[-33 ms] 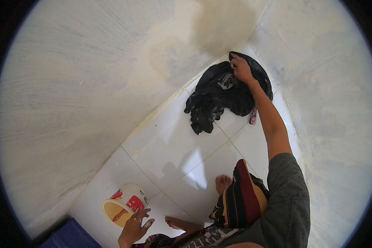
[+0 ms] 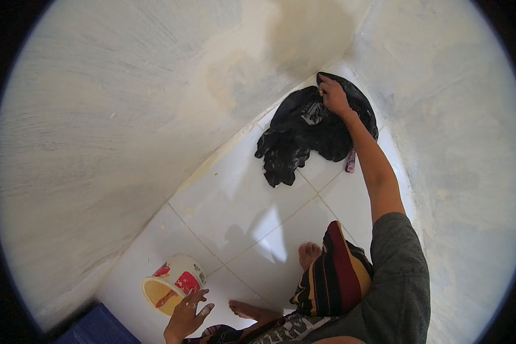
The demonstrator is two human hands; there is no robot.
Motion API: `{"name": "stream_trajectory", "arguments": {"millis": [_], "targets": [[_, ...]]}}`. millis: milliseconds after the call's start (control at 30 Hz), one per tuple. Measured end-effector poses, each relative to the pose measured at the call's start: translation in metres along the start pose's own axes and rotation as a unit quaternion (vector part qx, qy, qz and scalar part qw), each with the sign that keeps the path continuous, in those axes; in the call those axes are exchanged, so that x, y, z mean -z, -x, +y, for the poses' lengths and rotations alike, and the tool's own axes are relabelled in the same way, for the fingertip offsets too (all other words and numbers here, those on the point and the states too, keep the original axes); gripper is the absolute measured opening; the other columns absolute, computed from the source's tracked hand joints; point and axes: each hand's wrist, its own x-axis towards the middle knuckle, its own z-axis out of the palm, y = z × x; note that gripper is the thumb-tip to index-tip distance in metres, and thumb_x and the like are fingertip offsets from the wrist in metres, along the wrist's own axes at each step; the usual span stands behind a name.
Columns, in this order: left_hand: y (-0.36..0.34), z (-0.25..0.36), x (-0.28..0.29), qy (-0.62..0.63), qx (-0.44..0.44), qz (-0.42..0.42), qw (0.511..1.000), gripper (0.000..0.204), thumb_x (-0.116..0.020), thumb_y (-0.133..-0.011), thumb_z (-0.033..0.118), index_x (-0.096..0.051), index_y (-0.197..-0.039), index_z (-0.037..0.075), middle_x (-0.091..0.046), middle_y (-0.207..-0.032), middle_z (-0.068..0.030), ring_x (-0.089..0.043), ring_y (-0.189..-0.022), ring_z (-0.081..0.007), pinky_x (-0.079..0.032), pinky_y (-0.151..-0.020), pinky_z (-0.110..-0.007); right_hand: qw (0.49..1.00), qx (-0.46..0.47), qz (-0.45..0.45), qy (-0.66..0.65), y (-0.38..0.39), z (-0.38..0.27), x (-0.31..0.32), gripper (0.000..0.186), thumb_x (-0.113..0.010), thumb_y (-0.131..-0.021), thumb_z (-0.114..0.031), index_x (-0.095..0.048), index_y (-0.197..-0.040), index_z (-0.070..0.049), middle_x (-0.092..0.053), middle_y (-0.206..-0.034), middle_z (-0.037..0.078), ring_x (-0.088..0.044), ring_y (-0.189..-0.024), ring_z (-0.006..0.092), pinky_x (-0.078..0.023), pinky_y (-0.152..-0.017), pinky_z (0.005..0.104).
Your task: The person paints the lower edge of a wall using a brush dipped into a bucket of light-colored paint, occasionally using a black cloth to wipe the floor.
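A crumpled black plastic bag (image 2: 292,123), smeared with pale powder, lies on the tiles in the corner where two walls meet. My right hand (image 2: 333,96) reaches over it with the arm stretched out, and its fingers are bent onto the bag near its far edge. Out from under the bag pokes the end of a pink and purple handle (image 2: 350,161); what it belongs to is hidden. At the lower left a white bucket (image 2: 180,275) with red label patches rests tilted, its mouth facing me. My left hand (image 2: 186,316) hovers beside its rim, fingers apart and holding nothing.
Pale, patchily coated walls (image 2: 126,126) close in on the left and the right. White floor tiles (image 2: 235,200) lie between them. A dark blue box-like thing (image 2: 97,329) stands at the lower left. My bare feet (image 2: 309,254) are on the floor near the bucket.
The fingers of my right hand have shifted very slightly on the bag. My left hand and the bucket look the same.
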Motion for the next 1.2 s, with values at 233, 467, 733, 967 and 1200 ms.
{"name": "stream_trajectory", "arguments": {"millis": [233, 467, 733, 967, 1200], "targets": [[0.001, 0.009, 0.002, -0.017, -0.004, 0.003, 1.0, 0.046, -0.061, -0.089, 0.034, -0.049, -0.126, 0.009, -0.064, -0.106, -0.0153, -0.06, -0.1, -0.0353, -0.048, -0.085, -0.042, 0.999, -0.003, -0.025, -0.021, 0.003, -0.007, -0.008, 0.012, -0.05, -0.07, 0.004, -0.051, -0.078, -0.005, -0.049, -0.133, 0.022, -0.049, -0.117, 0.0419, -0.04, -0.098, 0.0463], [0.001, 0.033, 0.011, -0.003, 0.011, 0.003, 1.0, 0.046, -0.061, -0.089, 0.034, -0.05, -0.125, 0.008, -0.064, -0.104, -0.0162, -0.06, -0.099, -0.0352, -0.048, -0.084, -0.042, 0.999, 0.011, -0.04, -0.032, -0.002, 0.001, -0.013, 0.01, -0.054, -0.071, 0.0, -0.055, -0.079, -0.006, -0.049, -0.134, 0.021, -0.047, -0.121, 0.0391, -0.036, -0.103, 0.0488], [0.004, 0.04, 0.022, 0.009, 0.006, -0.003, 1.0, 0.046, -0.061, -0.089, 0.033, -0.05, -0.125, 0.007, -0.064, -0.105, -0.0168, -0.06, -0.1, -0.0355, -0.047, -0.085, -0.043, 0.995, 0.016, -0.069, -0.069, -0.007, -0.026, -0.007, 0.014, -0.052, -0.07, 0.005, -0.051, -0.076, -0.007, -0.05, -0.134, 0.02, -0.047, -0.121, 0.0396, -0.033, -0.106, 0.0513], [0.004, 0.054, 0.031, -0.002, 0.014, -0.005, 1.0, 0.046, -0.061, -0.089, 0.034, -0.05, -0.125, 0.007, -0.064, -0.105, -0.0164, -0.059, -0.102, -0.034, -0.047, -0.086, -0.042, 0.989, 0.024, -0.076, -0.122, -0.003, -0.032, -0.024, 0.02, -0.052, -0.069, 0.008, -0.048, -0.077, -0.009, -0.049, -0.134, 0.019, -0.043, -0.126, 0.038, -0.031, -0.107, 0.0526], [0.009, 0.074, 0.042, -0.017, 0.028, -0.008, 0.999, 0.046, -0.06, -0.09, 0.034, -0.05, -0.125, 0.007, -0.064, -0.105, -0.0164, -0.059, -0.103, -0.0331, -0.047, -0.087, -0.041, 0.984, 0.016, -0.097, -0.146, -0.003, -0.037, -0.028, 0.02, -0.052, -0.069, 0.008, -0.048, -0.079, -0.009, -0.046, -0.137, 0.02, -0.041, -0.127, 0.0395, -0.027, -0.11, 0.0508]]}}
